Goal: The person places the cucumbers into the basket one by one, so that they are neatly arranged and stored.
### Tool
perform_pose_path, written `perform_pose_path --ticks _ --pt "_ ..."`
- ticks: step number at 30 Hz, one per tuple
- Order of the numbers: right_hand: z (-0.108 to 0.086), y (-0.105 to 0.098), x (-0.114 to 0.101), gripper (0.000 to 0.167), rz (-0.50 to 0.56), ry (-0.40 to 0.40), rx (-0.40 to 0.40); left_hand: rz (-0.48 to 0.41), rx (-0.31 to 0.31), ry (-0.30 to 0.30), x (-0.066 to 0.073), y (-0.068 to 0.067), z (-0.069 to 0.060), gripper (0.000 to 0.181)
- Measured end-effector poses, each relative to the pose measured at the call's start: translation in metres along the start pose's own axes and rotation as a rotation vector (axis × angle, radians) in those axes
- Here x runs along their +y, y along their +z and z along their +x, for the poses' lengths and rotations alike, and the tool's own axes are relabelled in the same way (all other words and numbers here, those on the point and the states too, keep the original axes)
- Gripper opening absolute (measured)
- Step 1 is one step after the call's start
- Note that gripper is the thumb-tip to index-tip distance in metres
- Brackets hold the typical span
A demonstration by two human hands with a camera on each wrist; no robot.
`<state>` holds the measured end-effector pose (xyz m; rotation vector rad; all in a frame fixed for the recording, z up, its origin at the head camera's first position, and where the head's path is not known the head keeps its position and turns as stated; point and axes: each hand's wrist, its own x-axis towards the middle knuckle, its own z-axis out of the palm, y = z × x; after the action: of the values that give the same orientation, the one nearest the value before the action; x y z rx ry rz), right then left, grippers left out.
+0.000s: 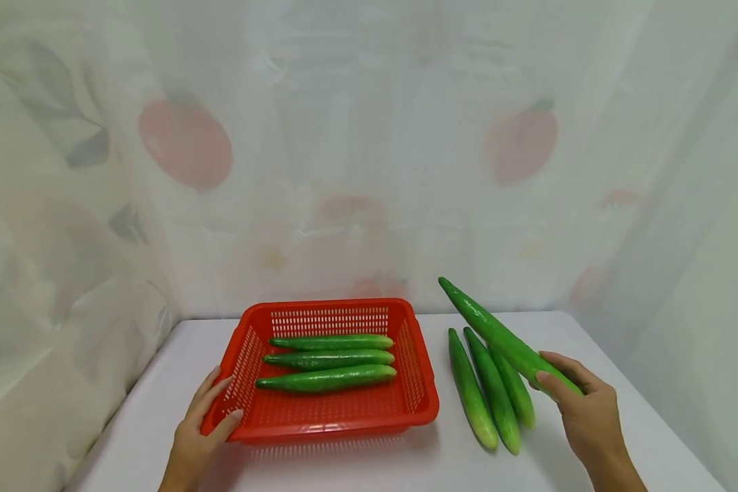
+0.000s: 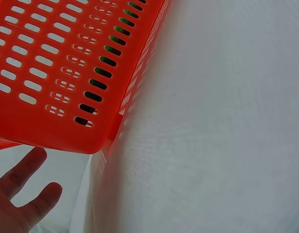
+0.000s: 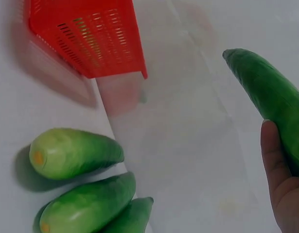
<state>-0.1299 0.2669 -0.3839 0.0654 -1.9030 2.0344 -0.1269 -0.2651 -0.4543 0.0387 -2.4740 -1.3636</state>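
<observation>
A red plastic basket (image 1: 326,429) stands at the centre left, with three green cucumbers (image 1: 326,379) lying side by side in it. At its left end my left hand (image 1: 199,434) rests on the rim, thumb and fingers spread. In the left wrist view two fingers (image 2: 47,196) lie loosely at the basket's corner (image 2: 86,141). My right hand (image 1: 590,403) grips a cucumber (image 1: 498,335) by its thick pale end, thumb along the near side. The thin dark end points up and left, above three more cucumbers (image 1: 473,396) on the table right of the basket.
The white table (image 1: 320,471) backs onto a pale curtain (image 1: 357,157) with faded red fruit prints. More pale sheeting hangs at the left side (image 1: 49,273) and the right side (image 1: 695,307).
</observation>
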Motion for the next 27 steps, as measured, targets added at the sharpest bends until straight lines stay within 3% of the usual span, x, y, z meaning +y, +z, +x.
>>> perform_pose_path --ticks 9,20,27 --pt "0.01 0.014 -0.005 0.034 0.033 -0.026 -0.057 0.011 0.023 0.02 0.003 0.002 0.0 0.054" --pt "0.015 0.034 -0.01 0.039 -0.139 -0.006 -0.094 0.028 0.004 -0.022 0.006 0.0 -0.001 0.055" --pt "0.02 0.05 -0.012 0.036 -0.161 -0.034 -0.13 0.026 0.017 -0.026 0.005 0.002 0.001 0.053"
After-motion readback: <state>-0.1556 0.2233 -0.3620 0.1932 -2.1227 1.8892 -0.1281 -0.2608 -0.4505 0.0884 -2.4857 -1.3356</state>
